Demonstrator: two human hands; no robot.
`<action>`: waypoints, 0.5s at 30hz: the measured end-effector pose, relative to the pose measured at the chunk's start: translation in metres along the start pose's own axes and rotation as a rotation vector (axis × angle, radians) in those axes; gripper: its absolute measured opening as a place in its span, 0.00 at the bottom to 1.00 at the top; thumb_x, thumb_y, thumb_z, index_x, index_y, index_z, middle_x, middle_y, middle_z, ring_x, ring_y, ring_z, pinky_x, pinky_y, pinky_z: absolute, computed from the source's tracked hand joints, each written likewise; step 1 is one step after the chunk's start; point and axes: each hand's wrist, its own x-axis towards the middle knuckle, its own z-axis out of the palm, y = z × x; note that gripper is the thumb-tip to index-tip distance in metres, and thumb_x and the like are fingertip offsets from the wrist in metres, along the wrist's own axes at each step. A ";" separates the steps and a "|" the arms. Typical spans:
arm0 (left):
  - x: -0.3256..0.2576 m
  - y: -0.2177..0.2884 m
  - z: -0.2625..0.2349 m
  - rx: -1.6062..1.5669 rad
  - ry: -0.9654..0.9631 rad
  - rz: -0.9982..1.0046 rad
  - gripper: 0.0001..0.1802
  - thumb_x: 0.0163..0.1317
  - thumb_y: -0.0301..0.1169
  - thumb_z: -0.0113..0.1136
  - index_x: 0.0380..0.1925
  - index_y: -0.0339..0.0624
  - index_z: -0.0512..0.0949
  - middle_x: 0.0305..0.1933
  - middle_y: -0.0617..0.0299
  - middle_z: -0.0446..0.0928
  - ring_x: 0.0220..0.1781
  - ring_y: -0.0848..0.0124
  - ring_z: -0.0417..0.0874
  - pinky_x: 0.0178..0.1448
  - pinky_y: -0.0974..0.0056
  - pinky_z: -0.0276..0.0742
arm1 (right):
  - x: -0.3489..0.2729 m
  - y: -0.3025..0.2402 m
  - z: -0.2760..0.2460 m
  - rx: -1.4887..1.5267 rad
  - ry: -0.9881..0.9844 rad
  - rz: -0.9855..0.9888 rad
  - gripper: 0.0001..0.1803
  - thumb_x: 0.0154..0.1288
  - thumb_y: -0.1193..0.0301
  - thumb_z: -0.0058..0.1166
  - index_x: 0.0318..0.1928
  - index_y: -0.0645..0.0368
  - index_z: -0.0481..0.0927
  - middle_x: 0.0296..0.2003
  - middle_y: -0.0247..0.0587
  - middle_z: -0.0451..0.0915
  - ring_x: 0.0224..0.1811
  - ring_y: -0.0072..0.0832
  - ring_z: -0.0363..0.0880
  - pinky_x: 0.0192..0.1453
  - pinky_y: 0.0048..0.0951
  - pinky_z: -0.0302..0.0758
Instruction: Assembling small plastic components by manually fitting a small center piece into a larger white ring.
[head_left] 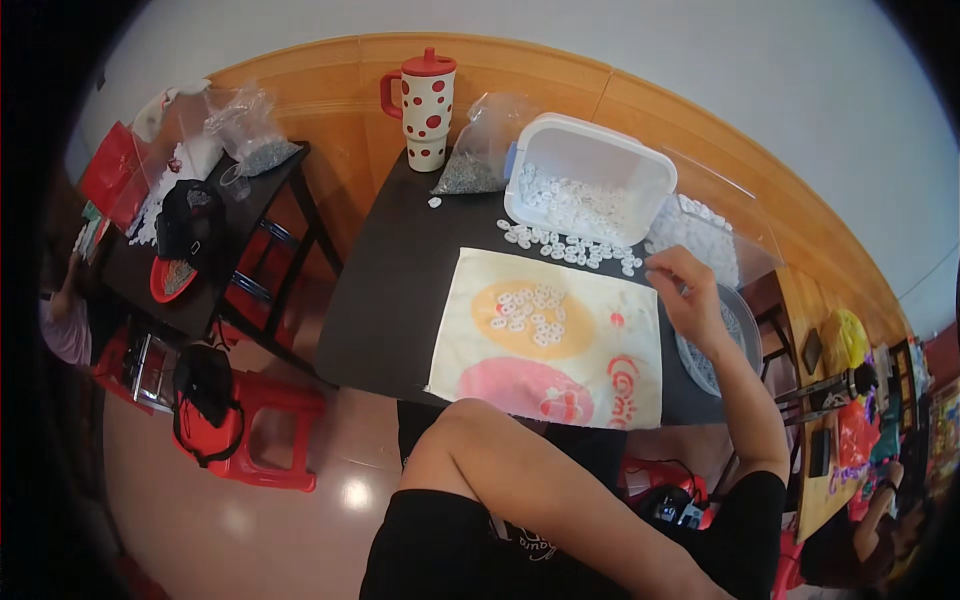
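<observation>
Dozens of small white pieces [545, 335] lie heaped on a cream cloth [620, 290] in the head view, most of them over its printed orange oval, to the left of the person's right hand [683, 292] and a little nearer the person. More pieces spread in a loose row [570, 256] on the dark counter [385, 300], between the cloth and a white tub [664, 180]. The right end of that row lies just beside the right fingertips, the nearest pieces to the hand. Its fingers are bent, with the thumb near the index finger; I cannot tell whether something is pinched between them.

The left elbow [465, 420] is bent in front of the counter and the forearm runs back toward the lower right; the left hand is out of view, so its state cannot be told.

The tub, with many white pieces inside, is tilted so that its opening faces the person. Right of it rests a clear bag [705, 245] of white pieces, beyond the right hand. A round bowl [745, 335] of greyish bits stands to the right of the right wrist. Left of the tub are a bag of grey bits [475, 170] and a white cup [428, 120] with red dots.
</observation>
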 end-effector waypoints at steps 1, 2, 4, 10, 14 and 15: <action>0.003 -0.001 0.006 -0.136 0.070 0.006 0.14 0.68 0.35 0.54 0.32 0.34 0.74 0.37 0.46 0.73 0.46 0.53 0.75 0.55 0.49 0.67 | -0.001 -0.007 0.002 -0.002 -0.033 -0.046 0.08 0.61 0.84 0.57 0.41 0.64 0.81 0.34 0.39 0.79 0.33 0.22 0.77 0.35 0.21 0.72; 0.005 -0.002 0.010 -0.272 0.140 0.013 0.13 0.68 0.34 0.53 0.31 0.33 0.73 0.36 0.46 0.73 0.45 0.52 0.75 0.55 0.49 0.67 | 0.000 -0.011 0.003 0.011 -0.058 -0.088 0.08 0.60 0.84 0.58 0.41 0.66 0.80 0.34 0.40 0.78 0.34 0.25 0.78 0.34 0.23 0.73; 0.003 -0.003 0.008 -0.269 0.097 -0.023 0.13 0.68 0.34 0.53 0.31 0.34 0.73 0.37 0.46 0.73 0.45 0.52 0.75 0.55 0.48 0.68 | -0.003 -0.010 0.001 0.014 -0.056 -0.099 0.08 0.60 0.84 0.58 0.41 0.66 0.80 0.34 0.41 0.78 0.34 0.26 0.79 0.34 0.23 0.74; -0.010 0.013 -0.017 -0.194 -0.124 -0.175 0.14 0.70 0.36 0.52 0.43 0.34 0.75 0.48 0.47 0.75 0.54 0.53 0.75 0.60 0.49 0.65 | -0.004 0.003 0.003 0.045 -0.109 -0.051 0.07 0.61 0.83 0.58 0.41 0.66 0.81 0.35 0.41 0.79 0.35 0.27 0.79 0.34 0.25 0.75; -0.021 0.027 -0.016 -0.277 -0.073 -0.202 0.16 0.70 0.37 0.52 0.49 0.36 0.74 0.55 0.47 0.73 0.60 0.54 0.73 0.62 0.49 0.63 | 0.004 0.023 0.009 0.039 -0.169 0.077 0.05 0.63 0.80 0.59 0.40 0.65 0.82 0.33 0.39 0.80 0.34 0.25 0.79 0.36 0.25 0.75; -0.024 0.029 -0.015 -0.297 -0.062 -0.204 0.17 0.70 0.37 0.52 0.51 0.36 0.74 0.57 0.47 0.73 0.61 0.54 0.73 0.63 0.49 0.62 | 0.008 0.028 0.010 0.034 -0.176 0.112 0.05 0.63 0.79 0.59 0.39 0.64 0.82 0.32 0.38 0.80 0.34 0.25 0.79 0.36 0.26 0.75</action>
